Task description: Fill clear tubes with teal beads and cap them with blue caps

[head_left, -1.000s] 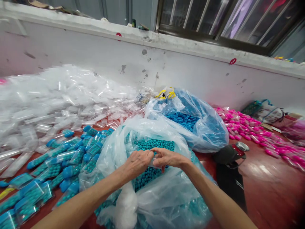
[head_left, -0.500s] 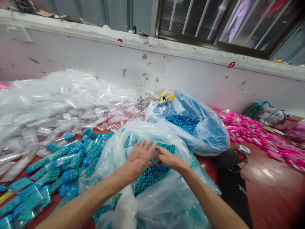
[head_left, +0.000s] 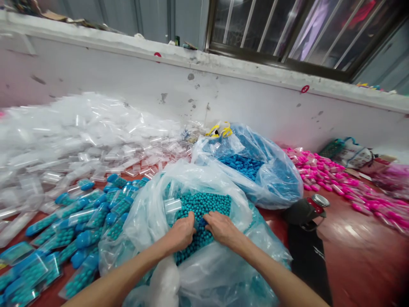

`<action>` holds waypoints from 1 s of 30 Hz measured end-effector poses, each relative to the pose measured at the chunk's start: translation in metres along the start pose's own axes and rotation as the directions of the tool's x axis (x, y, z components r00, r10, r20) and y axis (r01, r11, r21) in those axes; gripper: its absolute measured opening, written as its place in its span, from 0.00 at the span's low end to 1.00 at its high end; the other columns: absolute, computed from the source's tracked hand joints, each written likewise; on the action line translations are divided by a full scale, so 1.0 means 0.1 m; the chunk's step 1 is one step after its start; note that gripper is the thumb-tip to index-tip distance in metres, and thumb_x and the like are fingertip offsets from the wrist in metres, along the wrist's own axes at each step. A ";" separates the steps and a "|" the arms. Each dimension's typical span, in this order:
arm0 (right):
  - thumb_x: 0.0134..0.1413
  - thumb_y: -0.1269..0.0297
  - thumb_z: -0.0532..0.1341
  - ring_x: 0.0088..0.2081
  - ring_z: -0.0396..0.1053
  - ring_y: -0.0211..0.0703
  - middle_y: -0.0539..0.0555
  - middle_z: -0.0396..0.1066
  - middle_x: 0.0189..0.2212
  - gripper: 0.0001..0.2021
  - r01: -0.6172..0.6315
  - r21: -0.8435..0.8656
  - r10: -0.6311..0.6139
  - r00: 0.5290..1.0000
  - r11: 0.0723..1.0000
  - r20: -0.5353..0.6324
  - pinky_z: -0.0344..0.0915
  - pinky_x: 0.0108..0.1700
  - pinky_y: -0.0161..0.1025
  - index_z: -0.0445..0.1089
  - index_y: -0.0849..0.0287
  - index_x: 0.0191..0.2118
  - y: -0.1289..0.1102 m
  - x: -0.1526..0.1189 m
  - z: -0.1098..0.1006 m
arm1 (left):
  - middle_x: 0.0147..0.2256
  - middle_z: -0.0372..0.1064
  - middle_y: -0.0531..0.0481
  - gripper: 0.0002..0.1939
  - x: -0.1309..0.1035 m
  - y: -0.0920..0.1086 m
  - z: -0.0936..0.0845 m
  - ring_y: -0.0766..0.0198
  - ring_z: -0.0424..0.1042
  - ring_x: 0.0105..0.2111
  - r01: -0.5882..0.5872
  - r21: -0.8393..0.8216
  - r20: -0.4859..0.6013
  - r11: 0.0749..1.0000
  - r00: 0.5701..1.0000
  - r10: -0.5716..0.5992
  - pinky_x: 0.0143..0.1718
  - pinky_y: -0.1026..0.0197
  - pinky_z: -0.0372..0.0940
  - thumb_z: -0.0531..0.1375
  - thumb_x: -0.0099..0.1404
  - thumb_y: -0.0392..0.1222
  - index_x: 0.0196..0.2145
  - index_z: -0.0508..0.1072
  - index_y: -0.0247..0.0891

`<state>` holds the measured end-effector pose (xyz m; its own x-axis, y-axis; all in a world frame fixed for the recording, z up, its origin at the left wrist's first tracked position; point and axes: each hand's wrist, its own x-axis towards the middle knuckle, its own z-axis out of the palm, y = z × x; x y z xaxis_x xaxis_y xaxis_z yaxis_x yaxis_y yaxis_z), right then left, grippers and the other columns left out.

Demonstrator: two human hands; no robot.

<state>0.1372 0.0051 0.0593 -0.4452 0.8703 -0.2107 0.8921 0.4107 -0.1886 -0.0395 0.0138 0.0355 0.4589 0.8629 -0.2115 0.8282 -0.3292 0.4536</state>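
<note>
Turquoise beads (head_left: pixel 203 202) fill an opened clear plastic bag (head_left: pixel 134 221) in front of me. Above the beads, my left hand (head_left: pixel 182 232) is closed, thumb against curled fingers; whatever it pinches is hidden. Facing it, my right hand (head_left: pixel 222 228) has its fingers bent and pressed together at a small dark blue cap (head_left: pixel 202 222), which shows only in part. A narrow gap separates the two hands. Clear empty tubes (head_left: pixel 173 205) lie on the beads at the bag's left side.
Left lie filled bead bottles with blue caps (head_left: pixel 92 230) and a heap of clear empty containers (head_left: pixel 79 128). Behind stands a bag of blue caps (head_left: pixel 244 165). Rightward are pink pieces (head_left: pixel 332 179), a lidded jar (head_left: pixel 319 201) and a black strip (head_left: pixel 308 260) on the red floor.
Both hands have come down toward the beads and moved slightly apart. My left hand has gone from spread fingers to a pinch. The clear tubes on the beads are now uncovered.
</note>
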 end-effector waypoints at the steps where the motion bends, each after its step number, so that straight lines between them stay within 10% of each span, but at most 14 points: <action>1: 0.55 0.67 0.53 0.41 0.67 0.46 0.57 0.70 0.36 0.08 -0.031 0.018 0.031 1.000 0.999 -0.002 0.59 0.39 0.37 0.66 0.59 0.39 0.02 0.02 0.01 | 0.34 0.70 0.42 0.05 0.02 0.00 -0.04 0.56 0.70 0.36 0.021 -0.016 0.017 1.000 1.000 -0.021 0.34 0.59 0.60 0.51 0.57 0.35 0.34 0.60 0.36; 7: 0.56 0.72 0.47 0.42 0.68 0.54 0.69 0.69 0.39 0.13 -0.348 0.158 0.358 0.933 0.924 -0.037 0.58 0.40 0.43 0.64 0.68 0.44 0.26 0.21 -0.09 | 0.31 0.69 0.40 0.02 0.23 0.12 -0.08 0.49 0.68 0.39 0.102 -0.110 0.004 0.989 0.995 -0.102 0.39 0.52 0.59 0.53 0.52 0.33 0.23 0.62 0.37; 13: 0.52 0.76 0.49 0.41 0.67 0.47 0.62 0.70 0.37 0.12 -0.269 0.330 0.284 0.959 0.905 0.003 0.59 0.42 0.40 0.67 0.65 0.37 0.31 0.39 0.09 | 0.24 0.63 0.48 0.03 0.54 0.21 0.13 0.55 0.67 0.33 0.186 -0.419 0.075 0.889 0.982 -0.171 0.34 0.55 0.61 0.53 0.51 0.32 0.24 0.61 0.38; 21: 0.58 0.61 0.46 0.24 0.64 0.37 0.50 0.67 0.26 0.18 -0.250 0.722 0.275 0.958 0.645 0.085 0.63 0.25 0.34 0.59 0.58 0.52 0.40 0.33 0.06 | 0.24 0.61 0.56 0.12 0.48 0.08 0.09 0.68 0.64 0.24 0.239 -0.849 0.232 0.472 0.970 -0.072 0.26 0.65 0.61 0.56 0.53 0.48 0.33 0.61 0.39; 26: 0.52 0.68 0.49 0.36 0.66 0.41 0.53 0.68 0.38 0.21 -0.195 0.783 0.301 0.954 0.591 0.011 0.65 0.28 0.33 0.58 0.53 0.53 0.36 0.31 -0.03 | 0.26 0.64 0.56 0.19 0.33 0.05 -0.04 0.68 0.66 0.26 0.260 -0.960 0.258 0.101 0.966 -0.027 0.28 0.66 0.59 0.64 0.46 0.47 0.33 0.63 0.38; 30: 0.54 0.68 0.46 0.40 0.67 0.42 0.54 0.66 0.44 0.22 -0.177 0.768 0.289 0.957 0.615 -0.011 0.68 0.35 0.38 0.56 0.53 0.56 0.37 0.26 -0.03 | 0.27 0.66 0.55 0.17 0.20 -0.01 -0.08 0.70 0.66 0.27 0.206 -0.978 0.204 0.027 0.976 -0.073 0.27 0.68 0.58 0.65 0.47 0.44 0.33 0.65 0.36</action>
<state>0.1584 0.0442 0.0500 -0.1677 0.9547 -0.2460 0.5679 -0.1104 -0.8156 -0.0333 0.0343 0.0378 0.4530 0.7883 -0.4164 -0.1980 0.5444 0.8151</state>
